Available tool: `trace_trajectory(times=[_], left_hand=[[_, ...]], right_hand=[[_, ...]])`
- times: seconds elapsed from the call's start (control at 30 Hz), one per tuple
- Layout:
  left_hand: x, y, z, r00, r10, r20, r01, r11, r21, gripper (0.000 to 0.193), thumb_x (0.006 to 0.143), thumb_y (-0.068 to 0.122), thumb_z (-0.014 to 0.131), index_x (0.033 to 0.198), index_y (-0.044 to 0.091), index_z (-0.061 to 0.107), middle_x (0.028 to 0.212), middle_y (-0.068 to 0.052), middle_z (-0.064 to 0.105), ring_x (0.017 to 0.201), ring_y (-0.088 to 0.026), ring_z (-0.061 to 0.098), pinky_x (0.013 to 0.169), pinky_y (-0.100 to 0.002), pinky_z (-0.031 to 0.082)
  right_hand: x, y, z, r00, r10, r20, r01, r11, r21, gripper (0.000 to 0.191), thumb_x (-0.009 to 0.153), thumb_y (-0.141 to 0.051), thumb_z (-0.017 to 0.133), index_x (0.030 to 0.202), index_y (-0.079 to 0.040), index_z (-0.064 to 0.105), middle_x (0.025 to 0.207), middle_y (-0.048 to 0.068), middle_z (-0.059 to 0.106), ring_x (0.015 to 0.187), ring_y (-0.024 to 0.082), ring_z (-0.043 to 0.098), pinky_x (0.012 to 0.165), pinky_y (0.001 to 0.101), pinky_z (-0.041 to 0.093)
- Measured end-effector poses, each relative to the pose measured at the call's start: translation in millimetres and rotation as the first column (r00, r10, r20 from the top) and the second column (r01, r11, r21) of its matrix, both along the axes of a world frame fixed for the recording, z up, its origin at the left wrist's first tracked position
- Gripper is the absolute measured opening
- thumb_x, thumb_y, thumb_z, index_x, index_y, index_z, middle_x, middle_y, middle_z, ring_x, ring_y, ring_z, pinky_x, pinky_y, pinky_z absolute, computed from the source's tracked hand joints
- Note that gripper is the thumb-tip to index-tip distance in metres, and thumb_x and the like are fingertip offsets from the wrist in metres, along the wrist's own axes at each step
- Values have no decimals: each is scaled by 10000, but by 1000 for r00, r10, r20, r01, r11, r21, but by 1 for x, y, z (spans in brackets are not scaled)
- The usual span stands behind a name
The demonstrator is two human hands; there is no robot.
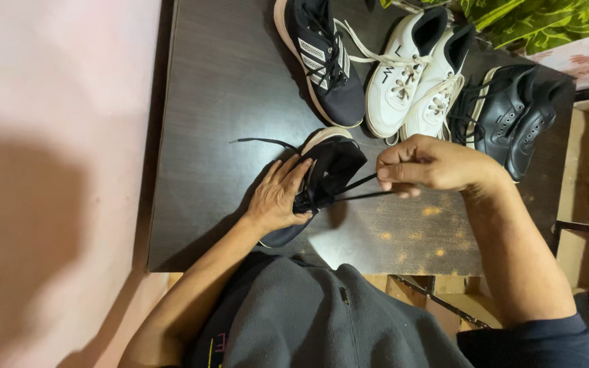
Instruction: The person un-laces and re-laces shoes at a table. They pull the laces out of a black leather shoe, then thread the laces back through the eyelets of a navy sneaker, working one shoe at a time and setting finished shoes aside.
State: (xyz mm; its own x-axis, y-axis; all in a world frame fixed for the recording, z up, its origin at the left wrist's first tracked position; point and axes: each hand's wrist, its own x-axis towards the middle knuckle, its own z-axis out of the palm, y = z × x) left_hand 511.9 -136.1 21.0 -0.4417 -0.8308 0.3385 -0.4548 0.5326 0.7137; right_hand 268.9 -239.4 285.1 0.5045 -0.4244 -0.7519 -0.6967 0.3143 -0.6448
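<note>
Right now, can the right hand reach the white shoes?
Probably yes: the right hand, pinching a black lace, lies just below the white shoes, with nothing between them.

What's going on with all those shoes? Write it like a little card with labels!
Place: dark wooden table
Left hand: rests on the black sneaker, pressing it to the table
Right hand: pinches the black shoelace, pulled tight away from the sneaker
Loose lace end: lies on the table beyond the sneaker
Other shoes: striped black sneaker, pair of white sneakers, pair of black leather shoes
Clothing: grey top
</note>
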Motion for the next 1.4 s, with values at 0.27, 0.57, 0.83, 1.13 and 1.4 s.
trace_trajectory(times=[0.27,0.57,0.83,1.13,1.4], left_hand=[[-4,0,11,999,34,40,-36,998,45,1279,620,436,920,1588,75,167,1563,-160,423,1483,-381,342,1235,-545,252],[-1,-2,42,983,181,-32,-182,983,-39,549,745,428,858,1127,84,663,1285,-136,643,1303,-323,543,1154,-583,287],[14,-39,103,959,121,-258,-123,992,11,219,950,254,743,924,37,737,812,-101,678,770,-278,670,704,-402,529],[-34,-136,150,994,-54,-95,61,996,72,384,922,209,697,1270,61,631,974,-144,726,858,-346,731,730,-463,579],[-19,-32,118,907,-186,379,44,934,354,545,822,172,680,1348,229,550,1113,-173,622,994,-393,666,804,-518,553]], right_hand=[[16,7,75,995,-89,-45,66,927,-368,227,1047,-176,598,991,-12,745,676,34,608,512,96,467,459,263,387],[49,14,34,944,264,200,70,431,-900,389,1069,-105,529,1434,29,533,1405,166,611,1292,279,563,1067,397,439],[19,83,-91,964,-264,-41,173,733,-657,202,1008,-149,659,1185,-87,733,1017,97,815,855,153,752,783,316,596],[33,145,-148,975,-223,-9,101,478,-872,354,840,-161,774,1151,-67,634,995,169,703,908,379,691,759,441,551],[29,135,-158,909,-401,112,308,467,-829,281,830,-216,822,939,-35,638,889,141,690,799,322,688,709,403,543]])
